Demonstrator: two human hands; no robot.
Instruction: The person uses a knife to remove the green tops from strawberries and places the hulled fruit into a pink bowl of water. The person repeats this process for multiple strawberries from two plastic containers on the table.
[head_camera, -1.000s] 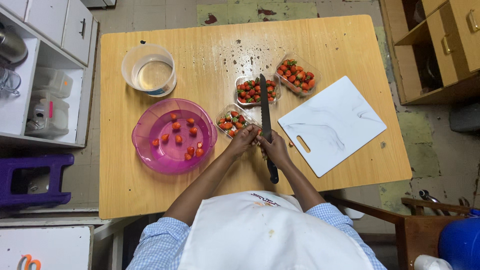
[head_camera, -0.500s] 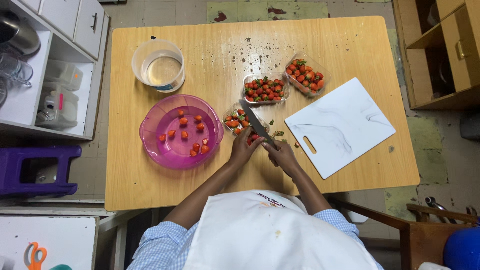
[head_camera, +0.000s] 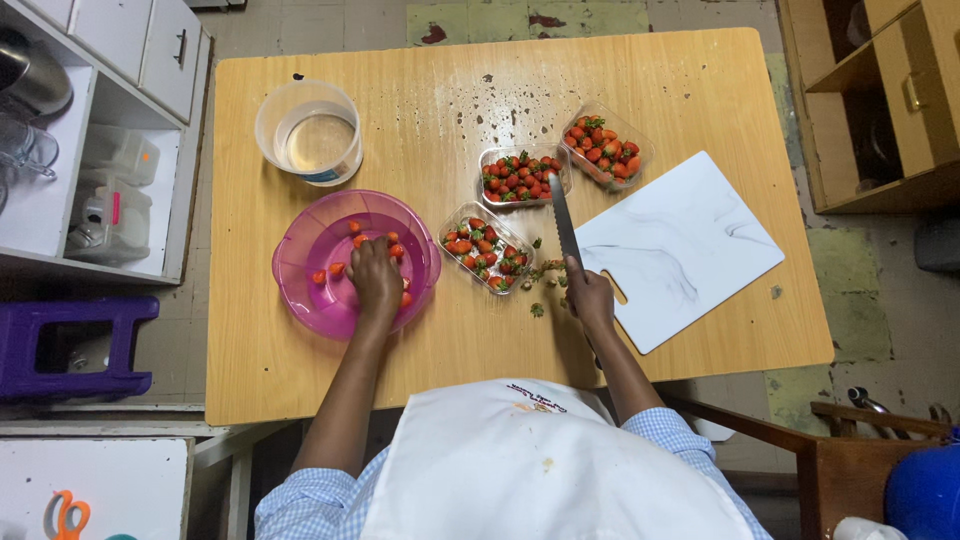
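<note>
My left hand (head_camera: 376, 276) reaches into the pink plastic bowl (head_camera: 300, 260) and rests among several trimmed strawberries (head_camera: 333, 270); I cannot see whether it holds one. My right hand (head_camera: 590, 296) grips a long knife (head_camera: 564, 222) whose blade points away from me, beside the white cutting board (head_camera: 680, 248). Between the hands sits a clear punnet of strawberries (head_camera: 487, 250). Green strawberry tops (head_camera: 541, 278) lie scattered on the table by the right hand.
Two more clear punnets of strawberries (head_camera: 524, 177) (head_camera: 604, 146) stand farther back on the wooden table (head_camera: 450, 100). A clear tub of water (head_camera: 310, 133) sits at the back left. Shelves with containers (head_camera: 110, 190) and a purple stool (head_camera: 60, 340) are on the left.
My left hand has moved left from beside the right hand into the pink bowl. The right hand with the knife has stayed at the table's front, the blade now pointing straight away.
</note>
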